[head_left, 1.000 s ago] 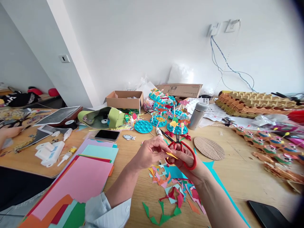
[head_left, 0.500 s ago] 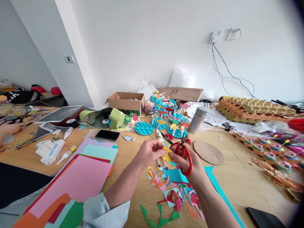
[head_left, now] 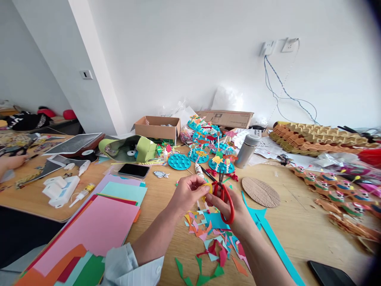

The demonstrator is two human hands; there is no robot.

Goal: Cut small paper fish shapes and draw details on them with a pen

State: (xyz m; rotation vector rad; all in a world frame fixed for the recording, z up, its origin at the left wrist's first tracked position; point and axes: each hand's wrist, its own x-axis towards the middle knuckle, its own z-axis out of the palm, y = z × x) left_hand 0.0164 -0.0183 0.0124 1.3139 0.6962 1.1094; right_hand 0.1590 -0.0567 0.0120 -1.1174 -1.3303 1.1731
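A: Far left, what do we log?

B: At the frame's edge we see a co-worker's hand (head_left: pixel 8 162), partly cut off; we cannot tell what it grips. Next come a white plastic block (head_left: pixel 67 192) and a small glue bottle (head_left: pixel 85 192) lying on its side.

A: And after those?

B: We record a pink sheet (head_left: pixel 98 218) on top of a stack of coloured paper, a phone (head_left: pixel 133 171) lying just beyond the stack, then a fish cutout (head_left: pixel 161 174) flat on the bench (head_left: pixel 157 198) and a blue disc (head_left: pixel 179 161) with raised shapes.

A: Our hands?

B: We find the left hand (head_left: pixel 186 195) pinching a yellow paper piece (head_left: pixel 209 188) between thumb and fingers. The piece is raised above the bench, between the two hands, partly hidden by fingertips. Below it we note loose paper scraps (head_left: pixel 222 254) in several colours.

A: Right side?

B: We see red-handled scissors (head_left: pixel 231 204) grasped in the right hand (head_left: pixel 238 215), blades pointing away from us. That hand's fingertips also meet the yellow edge; how firmly, we cannot tell. Farther right we list a metal flask (head_left: pixel 247 151), upright, an oval of corrugated cardboard (head_left: pixel 261 192) lying flat, a long blue strip (head_left: pixel 279 242), and a dark phone (head_left: pixel 329 274) near the bottom corner.
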